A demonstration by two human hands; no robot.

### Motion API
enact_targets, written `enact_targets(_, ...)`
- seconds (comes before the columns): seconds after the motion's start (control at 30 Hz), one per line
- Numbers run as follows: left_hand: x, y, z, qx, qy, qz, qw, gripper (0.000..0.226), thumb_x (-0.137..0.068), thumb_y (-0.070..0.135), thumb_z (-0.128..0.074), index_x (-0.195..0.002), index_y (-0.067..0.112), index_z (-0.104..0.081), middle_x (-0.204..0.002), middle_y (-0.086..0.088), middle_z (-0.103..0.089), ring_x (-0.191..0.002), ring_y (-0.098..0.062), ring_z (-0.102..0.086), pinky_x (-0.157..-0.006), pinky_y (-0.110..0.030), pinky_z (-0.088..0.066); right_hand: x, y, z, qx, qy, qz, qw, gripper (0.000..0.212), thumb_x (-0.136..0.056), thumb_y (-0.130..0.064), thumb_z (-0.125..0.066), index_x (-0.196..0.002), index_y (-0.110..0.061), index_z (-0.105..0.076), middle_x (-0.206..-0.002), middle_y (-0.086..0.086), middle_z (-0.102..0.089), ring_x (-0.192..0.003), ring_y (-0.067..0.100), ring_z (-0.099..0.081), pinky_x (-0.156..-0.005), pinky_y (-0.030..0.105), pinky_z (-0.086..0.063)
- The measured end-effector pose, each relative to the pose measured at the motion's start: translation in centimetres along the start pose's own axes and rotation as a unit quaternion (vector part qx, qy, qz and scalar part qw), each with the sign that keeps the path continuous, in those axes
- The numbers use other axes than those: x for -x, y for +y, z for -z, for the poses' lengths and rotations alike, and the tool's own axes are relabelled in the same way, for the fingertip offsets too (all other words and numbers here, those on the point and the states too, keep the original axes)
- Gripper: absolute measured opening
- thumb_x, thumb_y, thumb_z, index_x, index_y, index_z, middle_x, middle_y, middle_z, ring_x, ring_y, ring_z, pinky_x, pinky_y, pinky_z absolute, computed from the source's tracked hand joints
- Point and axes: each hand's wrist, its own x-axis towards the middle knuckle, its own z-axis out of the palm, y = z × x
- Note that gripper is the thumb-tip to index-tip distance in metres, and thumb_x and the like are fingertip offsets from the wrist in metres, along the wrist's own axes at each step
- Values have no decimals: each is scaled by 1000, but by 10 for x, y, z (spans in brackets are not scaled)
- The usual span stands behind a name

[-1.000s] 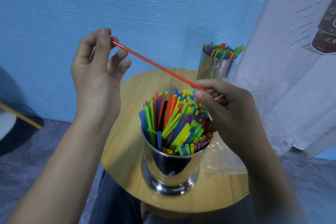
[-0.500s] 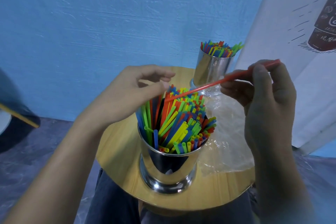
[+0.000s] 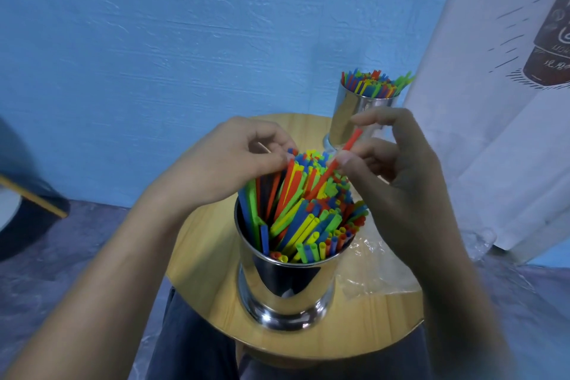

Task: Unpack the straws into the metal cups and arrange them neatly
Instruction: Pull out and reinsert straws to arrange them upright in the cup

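- Red straw is slanting into near metal cup, right grip pinching it.
- Left grip is curling onto packed straws; hold unclear.

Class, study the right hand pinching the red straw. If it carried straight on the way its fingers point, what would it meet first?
Probably the straws packed in the near metal cup, just left of the right hand, though depth is unclear.

I see bare table left of the near cup. Crumpled plastic wrap covers the right side, and the far cup stands at the back edge.
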Motion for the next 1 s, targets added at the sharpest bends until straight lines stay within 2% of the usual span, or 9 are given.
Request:
enact_targets(0.1, -2, -1, 0, 0, 4, -9, 1000, 12, -89, 32, -72, -94, 22, -76, -88, 2, -74, -87, -15, -72, -83, -35, -58, -2, 2, 1, 50, -32, 6, 998, 15, -97, -25, -67, -101, -40, -64, -89, -16, -71, -88, 11, -69, -74, 33, -57)
enact_targets(0.17, -3, 0, 0, 8, 15, -18, 1000, 4, -92, 26, -75, -92, 21, -76, -88, -1, -74, -88, -17, -71, -82, -32, -57, -2, 3, 0, 78, -56, 5, 995, 15, -96, -33, -61, -94, -46, -67, -94, -23, -69, -95, 7, -67, -73, 29, -55)
enact_targets(0.3, -3, 4, 0, 17, 27, -29, 999, 6, -91, 27, -77, -92, 21, -76, -84, -3, -73, -86, -19, -70, -78, -27, -55, -2, 6, -2, 87, -68, -2, 994, 11, -94, -41, -61, -93, -39, -72, -95, -18, -69, -95, 8, -66, -73, 31, -55)
enact_targets(0.4, -1, 7, 0, 34, 43, -38, 998, 4, -92, 24, -75, -93, 20, -77, -82, -1, -74, -76, -9, -68, -71, -21, -52, -3, 8, -1, 86, -69, -6, 994, 12, -93, -39, -62, -95, -36, -73, -93, -16, -68, -94, 9, -65, -73, 32, -55)
enact_targets(0.53, -1, 14, 2, 81, 120, -78, 986, 2, -91, 21, -77, -90, 21, -76, -80, 1, -74, -77, -10, -67, -75, -30, -53, -4, 8, -2, 76, -63, -2, 995, 12, -94, -38, -61, -99, -41, -71, -94, -20, -67, -95, 10, -65, -72, 28, -54)
enact_targets(0.6, -2, 19, 4, 124, 181, -110, 969, 5, -89, 18, -76, -89, 22, -74, -78, 8, -72, -76, -6, -66, -72, -29, -54, -4, 9, -2, 74, -63, -4, 995, 12, -94, -37, -61, -98, -40, -71, -94, -20, -67, -96, 10, -65, -72, 28, -54)
enact_targets(0.73, 0, 26, 13, 230, 303, -147, 913, 9, -95, 11, -67, -93, 20, -69, -82, 9, -72, -74, -11, -69, -67, -27, -56, -4, 9, -2, 70, -64, -5, 995, 12, -95, -35, -61, -99, -39, -71, -94, -21, -67, -96, 11, -65, -73, 30, -54)
enact_targets(0.93, 3, 29, 25, 346, 370, -135, 852, 8, -101, 16, -62, -96, 20, -66, -89, 6, -69, -77, -14, -67, -71, -27, -54, -5, 9, -1, 59, -77, -19, 995, 17, -91, -32, -67, -104, -43, -67, -92, -16, -67, -93, 11, -65, -73, 35, -56)
enact_targets(1.0, 4, 27, 25, 385, 383, -122, 831, 9, -102, 17, -62, -94, 21, -65, -88, 8, -69, -77, -13, -67, -71, -25, -54, -5, 9, -1, 41, -70, -29, 996, 26, -92, -28, -74, -111, -43, -63, -93, -13, -67, -91, 12, -65, -74, 37, -57)
